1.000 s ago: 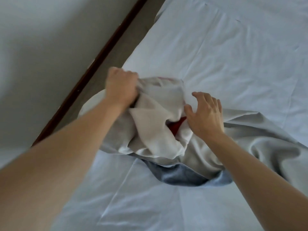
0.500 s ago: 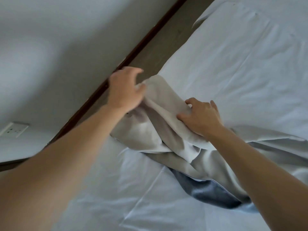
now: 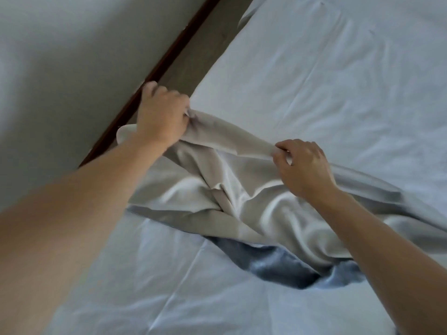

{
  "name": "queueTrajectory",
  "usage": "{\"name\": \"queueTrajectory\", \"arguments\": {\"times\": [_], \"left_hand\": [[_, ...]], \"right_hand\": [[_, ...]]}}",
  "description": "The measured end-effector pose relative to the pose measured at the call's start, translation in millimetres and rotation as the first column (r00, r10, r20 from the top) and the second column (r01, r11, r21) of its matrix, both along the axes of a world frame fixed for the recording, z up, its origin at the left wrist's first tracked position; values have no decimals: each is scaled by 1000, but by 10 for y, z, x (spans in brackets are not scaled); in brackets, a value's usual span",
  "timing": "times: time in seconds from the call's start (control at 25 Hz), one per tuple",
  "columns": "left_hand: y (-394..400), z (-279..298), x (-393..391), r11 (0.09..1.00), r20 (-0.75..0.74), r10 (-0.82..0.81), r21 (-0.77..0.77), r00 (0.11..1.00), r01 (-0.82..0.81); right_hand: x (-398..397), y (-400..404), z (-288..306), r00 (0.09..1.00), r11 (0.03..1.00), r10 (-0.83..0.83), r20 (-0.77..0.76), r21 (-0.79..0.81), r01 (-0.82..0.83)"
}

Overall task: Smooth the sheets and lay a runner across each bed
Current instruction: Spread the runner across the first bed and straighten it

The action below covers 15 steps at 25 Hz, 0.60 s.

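Compared with half a second ago, both hands have drawn apart along one edge of the runner (image 3: 232,189): my left hand (image 3: 162,114) has travelled out toward 10 o'clock, to the bed's edge beside the dark skirting board (image 3: 154,71), and my right hand (image 3: 302,165) has shifted toward 3 o'clock, so the fabric between them is now pulled into a nearly straight band.

Left hand: fingers closed in a fist over the runner's far corner, cloth bunched inside the grip. Right hand: thumb and fingertips pinched narrowly on the same edge, the remaining fingers curled under.

Runner: a pale grey cloth with a blue underside (image 3: 278,264), lying crumpled across the middle of the white sheet (image 3: 314,81). Its gathered body sits between and below the hands, the blue face turned up at about 5 o'clock, and the rest trails off toward 3 o'clock and out of view.

Progress, as I judge it: the sheet looks largely smoothed, with only fold creases and light wrinkles toward 6 o'clock. Laying the runner is begun but not finished; one edge is being stretched, while the bulk remains twisted and partly inverted. Left to do: flatten it, right side up, square across the bed. No second bed shows here, so its state cannot be told.
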<state>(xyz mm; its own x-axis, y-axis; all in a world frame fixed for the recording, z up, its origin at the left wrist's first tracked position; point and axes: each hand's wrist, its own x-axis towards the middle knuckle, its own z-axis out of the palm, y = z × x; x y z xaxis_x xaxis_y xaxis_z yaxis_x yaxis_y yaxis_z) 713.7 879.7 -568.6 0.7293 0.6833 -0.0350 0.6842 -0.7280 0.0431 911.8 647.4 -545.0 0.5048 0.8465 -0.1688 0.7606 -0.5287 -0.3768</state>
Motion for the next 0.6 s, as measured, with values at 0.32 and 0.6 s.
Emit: {"name": "queueTrajectory", "arguments": {"times": [0.32,0.6], "left_hand": [[-841,-27,-511,999,267,-15,-46,964,29],[-1768,-57,-1429,992,309,-119,-14,944,129]], "right_hand": [[-1087,-154,65,925,907,358,132,185,-377],[-1629,-385,69,824,843,538,176,-133,-522]]}}
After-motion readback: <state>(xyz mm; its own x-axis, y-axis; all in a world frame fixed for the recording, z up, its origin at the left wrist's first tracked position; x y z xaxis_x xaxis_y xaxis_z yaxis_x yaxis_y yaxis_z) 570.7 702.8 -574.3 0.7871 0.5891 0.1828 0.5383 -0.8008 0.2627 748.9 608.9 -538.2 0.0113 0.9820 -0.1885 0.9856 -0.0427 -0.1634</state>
